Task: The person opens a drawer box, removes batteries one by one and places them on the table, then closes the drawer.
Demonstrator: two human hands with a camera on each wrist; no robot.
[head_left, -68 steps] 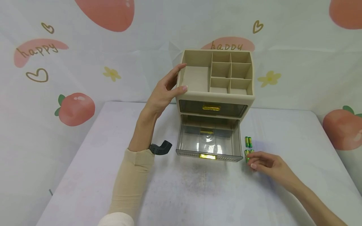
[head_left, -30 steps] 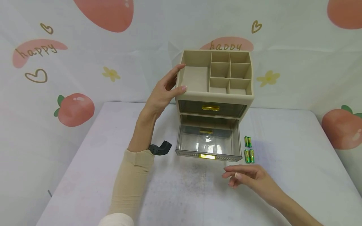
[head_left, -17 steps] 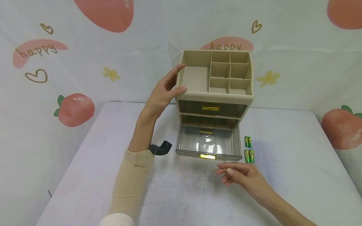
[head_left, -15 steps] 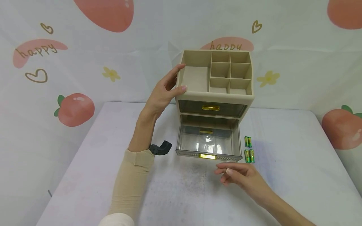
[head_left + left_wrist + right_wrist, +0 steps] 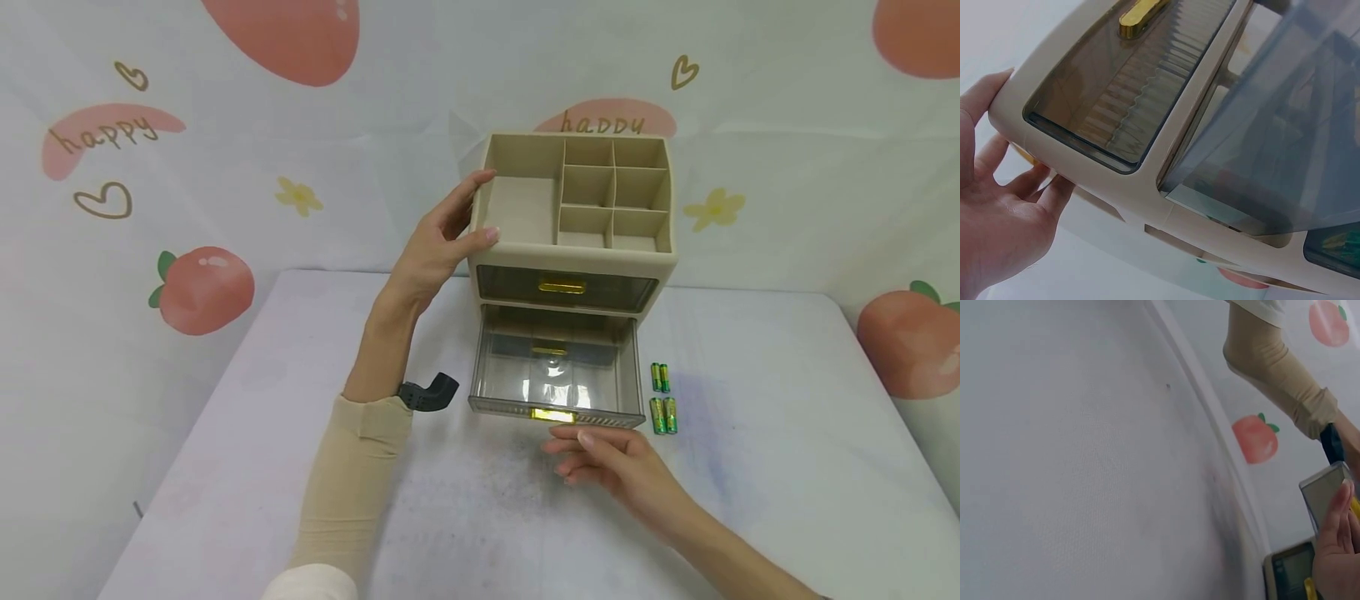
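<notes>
A beige desk organizer [image 5: 525, 208] with divided top compartments stands at the back of the table. My left hand [image 5: 431, 250] grips its left side, thumb over the front top edge; in the left wrist view the fingers bend against the side wall. The middle drawer [image 5: 600, 375], grey and see-through, is pulled out and looks empty. My right hand [image 5: 611, 471] hovers at that drawer's front, fingers loosely extended near its gold handle [image 5: 553, 415]; contact cannot be told. Right of the drawer lie a pair of smaller batteries [image 5: 660, 377] and a pair of larger ones [image 5: 663, 416].
A closed upper drawer [image 5: 510, 285] with a gold handle sits above the pulled-out one. In the left wrist view, a lower drawer window [image 5: 1335, 247] shows something green behind it. A black mount [image 5: 431, 392] is worn on the left wrist. A fruit-printed cloth [image 5: 375, 125] hangs behind the table.
My right hand has moved left from the larger batteries to the drawer's front, near its handle. The batteries lie where they were. The left hand and the organizer have stayed in place.
</notes>
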